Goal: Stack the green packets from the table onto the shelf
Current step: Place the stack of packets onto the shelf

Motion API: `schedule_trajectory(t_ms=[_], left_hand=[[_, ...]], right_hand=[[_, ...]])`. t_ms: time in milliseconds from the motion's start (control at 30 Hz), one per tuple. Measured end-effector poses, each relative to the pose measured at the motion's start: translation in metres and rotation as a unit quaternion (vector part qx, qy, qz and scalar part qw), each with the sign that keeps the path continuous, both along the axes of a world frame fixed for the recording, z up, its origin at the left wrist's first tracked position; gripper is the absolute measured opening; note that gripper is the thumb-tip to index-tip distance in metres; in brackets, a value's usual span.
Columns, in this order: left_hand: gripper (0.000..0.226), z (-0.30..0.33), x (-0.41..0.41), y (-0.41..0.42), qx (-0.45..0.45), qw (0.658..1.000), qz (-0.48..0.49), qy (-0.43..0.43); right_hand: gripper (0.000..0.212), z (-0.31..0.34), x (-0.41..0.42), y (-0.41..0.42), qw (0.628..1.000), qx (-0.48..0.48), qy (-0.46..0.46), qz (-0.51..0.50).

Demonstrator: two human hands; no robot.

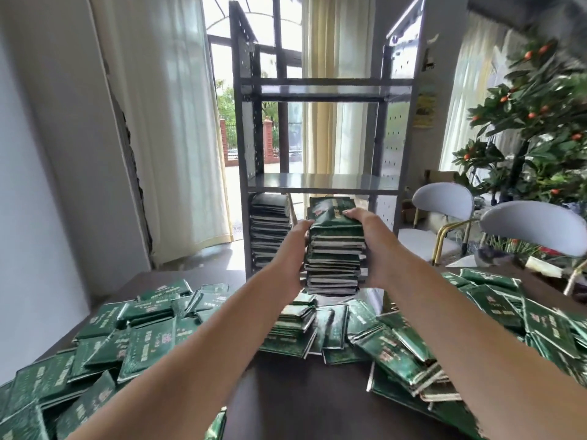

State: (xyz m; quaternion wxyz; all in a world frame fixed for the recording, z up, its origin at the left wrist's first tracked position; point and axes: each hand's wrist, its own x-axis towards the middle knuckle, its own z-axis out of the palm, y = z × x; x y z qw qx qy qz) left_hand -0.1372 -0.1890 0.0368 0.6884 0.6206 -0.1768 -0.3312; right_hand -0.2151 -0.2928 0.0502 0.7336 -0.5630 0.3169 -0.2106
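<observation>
Both my hands hold a tall stack of green packets above the table's far edge, in front of the metal shelf. My left hand grips the stack's left side. My right hand grips the right side, with its fingertips over the top packet. Another stack of green packets stands on the shelf's lower level at the left. Loose green packets lie in heaps across the dark table, left and right of my arms. The two upper shelf levels carry nothing.
Two white chairs stand to the right of the shelf, and a potted tree with orange fruit rises behind them. Curtains and an open door lie behind the shelf. A white wall runs along the left.
</observation>
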Motion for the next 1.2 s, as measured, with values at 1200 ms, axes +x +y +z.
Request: schedule_trajectory(t_ms=[1200], left_hand=[[0.073, -0.058, 0.007, -0.02, 0.049, 0.944, 0.108, -0.308]], right_hand=[[0.038, -0.021, 0.106, -0.07, 0.997, -0.075, 0.006, 0.017]])
